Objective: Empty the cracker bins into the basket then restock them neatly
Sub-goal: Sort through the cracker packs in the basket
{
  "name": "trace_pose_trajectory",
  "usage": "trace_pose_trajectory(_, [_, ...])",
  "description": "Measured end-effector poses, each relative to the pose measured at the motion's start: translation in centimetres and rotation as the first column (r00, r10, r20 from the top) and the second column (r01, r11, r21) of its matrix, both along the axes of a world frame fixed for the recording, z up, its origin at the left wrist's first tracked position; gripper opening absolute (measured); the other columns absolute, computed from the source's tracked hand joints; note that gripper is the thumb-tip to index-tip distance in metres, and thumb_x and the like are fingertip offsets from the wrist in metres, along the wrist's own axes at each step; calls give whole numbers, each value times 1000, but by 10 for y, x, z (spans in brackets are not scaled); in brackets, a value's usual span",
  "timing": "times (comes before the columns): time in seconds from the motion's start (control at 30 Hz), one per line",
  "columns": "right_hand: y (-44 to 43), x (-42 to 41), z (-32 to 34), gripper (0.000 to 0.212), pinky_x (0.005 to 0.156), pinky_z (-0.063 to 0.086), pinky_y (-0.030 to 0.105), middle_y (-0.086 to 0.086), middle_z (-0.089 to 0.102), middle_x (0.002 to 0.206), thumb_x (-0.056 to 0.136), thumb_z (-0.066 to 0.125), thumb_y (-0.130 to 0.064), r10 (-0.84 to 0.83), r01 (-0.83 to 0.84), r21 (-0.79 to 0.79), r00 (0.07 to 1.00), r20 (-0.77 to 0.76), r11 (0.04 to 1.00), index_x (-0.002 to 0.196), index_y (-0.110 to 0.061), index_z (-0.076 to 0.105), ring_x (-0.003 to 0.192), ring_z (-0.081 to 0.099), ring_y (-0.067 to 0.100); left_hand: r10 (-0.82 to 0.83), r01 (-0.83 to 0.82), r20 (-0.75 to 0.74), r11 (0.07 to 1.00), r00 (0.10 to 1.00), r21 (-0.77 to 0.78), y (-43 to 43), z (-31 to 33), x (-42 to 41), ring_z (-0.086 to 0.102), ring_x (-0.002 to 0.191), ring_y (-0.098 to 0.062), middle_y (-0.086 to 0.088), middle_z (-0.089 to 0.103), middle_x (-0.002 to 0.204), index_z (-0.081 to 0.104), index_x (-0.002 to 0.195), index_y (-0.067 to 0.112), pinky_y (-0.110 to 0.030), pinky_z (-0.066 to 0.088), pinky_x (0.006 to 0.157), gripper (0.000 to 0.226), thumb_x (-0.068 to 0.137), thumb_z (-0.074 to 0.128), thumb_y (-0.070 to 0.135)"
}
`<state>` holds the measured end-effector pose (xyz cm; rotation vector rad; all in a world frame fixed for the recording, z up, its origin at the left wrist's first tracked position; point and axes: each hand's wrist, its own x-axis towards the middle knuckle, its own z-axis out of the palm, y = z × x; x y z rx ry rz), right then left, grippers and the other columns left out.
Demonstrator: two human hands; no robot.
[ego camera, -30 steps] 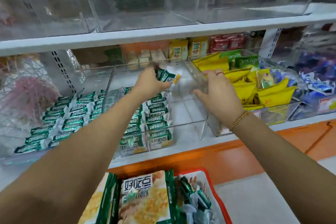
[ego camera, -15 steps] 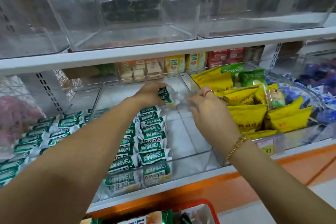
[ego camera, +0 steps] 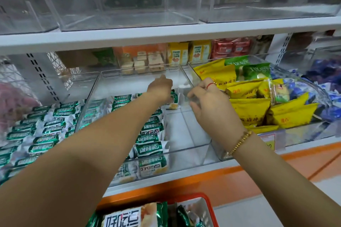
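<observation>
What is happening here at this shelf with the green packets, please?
A person is restocking a clear bin on the middle shelf. The left hand holds a green cracker packet upright at the back of a row of such packets along the bin's left side; the right side is bare. The right hand has curled fingers at the bin's right wall; whether it grips it is unclear. More packets wait in the red basket below.

a single head-worn wide view looks forward and slightly down, close to the clear bin (ego camera: 188, 158).
</observation>
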<state>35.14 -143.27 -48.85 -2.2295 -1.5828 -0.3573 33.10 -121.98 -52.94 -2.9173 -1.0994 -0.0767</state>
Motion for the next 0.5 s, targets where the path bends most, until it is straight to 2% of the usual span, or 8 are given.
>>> trace_pose_trajectory(0.1, [-4, -2, 2, 28, 78, 34, 19, 4, 38, 130, 100, 45, -21, 35, -35, -12, 999, 6, 999, 125, -13, 51, 107, 48, 16, 6, 5, 110, 996, 994, -93, -4, 4, -14, 53, 113, -27, -11, 50, 131, 49, 131, 9, -34, 47, 88, 54, 84, 68, 26])
trace_pose_trajectory(0.17, [-10, -7, 0, 29, 84, 36, 22, 6, 36, 130, 98, 49, -23, 0, 0, 11, 1000, -20, 1000, 125, -13, 49, 108, 48, 19, 17, 10, 240, 994, 971, -108, -22, 14, -30, 55, 110, -26, -10, 55, 128, 52, 129, 10, -32, 47, 87, 47, 87, 63, 29])
trace_pose_trajectory(0.23, [-18, -19, -3, 28, 87, 38, 26, 10, 40, 127, 96, 51, -24, -59, 58, 18, 995, 79, 998, 121, -11, 49, 113, 43, 24, 0, 44, 421, 995, 907, -94, -56, 25, -57, 62, 90, -21, -5, 66, 100, 62, 110, 13, -29, 48, 74, 26, 91, 59, 29])
trace_pose_trajectory(0.27, [-24, -28, -5, 27, 81, 42, 27, 12, 47, 121, 92, 57, -23, -80, 73, 50, 983, 163, 996, 115, -9, 53, 110, 47, 26, -3, 65, 504, 992, 864, -107, -76, 28, -74, 60, 74, -17, -1, 65, 80, 65, 93, 15, -27, 46, 66, 16, 91, 58, 30])
trace_pose_trajectory(0.33, [-39, -47, -9, 25, 55, 44, 26, 10, 62, 87, 72, 78, -24, -70, 51, 77, 960, 271, 996, 86, -10, 64, 80, 61, 24, 6, 108, 609, 983, 793, -150, -119, 28, -114, 44, 49, -8, 5, 49, 53, 55, 65, 17, -25, 37, 53, 31, 92, 57, 32])
trace_pose_trajectory(0.37, [-47, -56, -13, 27, 45, 39, 23, 7, 61, 69, 62, 84, -25, -37, 14, 78, 952, 305, 997, 72, -11, 63, 62, 61, 22, 24, 123, 644, 975, 764, -183, -139, 26, -136, 37, 45, -8, 4, 43, 48, 50, 59, 15, -24, 32, 49, 38, 92, 57, 33])
trace_pose_trajectory(0.43, [-64, -72, -30, 31, 41, 35, 23, 6, 55, 55, 55, 87, -22, 67, -77, 22, 948, 310, 997, 62, -12, 60, 48, 55, 23, 98, 128, 691, 955, 716, -268, -174, 18, -176, 32, 45, -10, 0, 38, 47, 48, 58, 6, -24, 26, 47, 45, 92, 57, 34])
trace_pose_trajectory(0.5, [-81, -83, -48, 29, 45, 36, 26, 7, 56, 58, 59, 86, -21, 143, -121, -90, 946, 290, 989, 65, -11, 59, 51, 57, 25, 192, 142, 714, 914, 674, -379, -207, 3, -208, 32, 44, -8, -4, 36, 46, 47, 58, 2, -20, 25, 46, 47, 92, 57, 32])
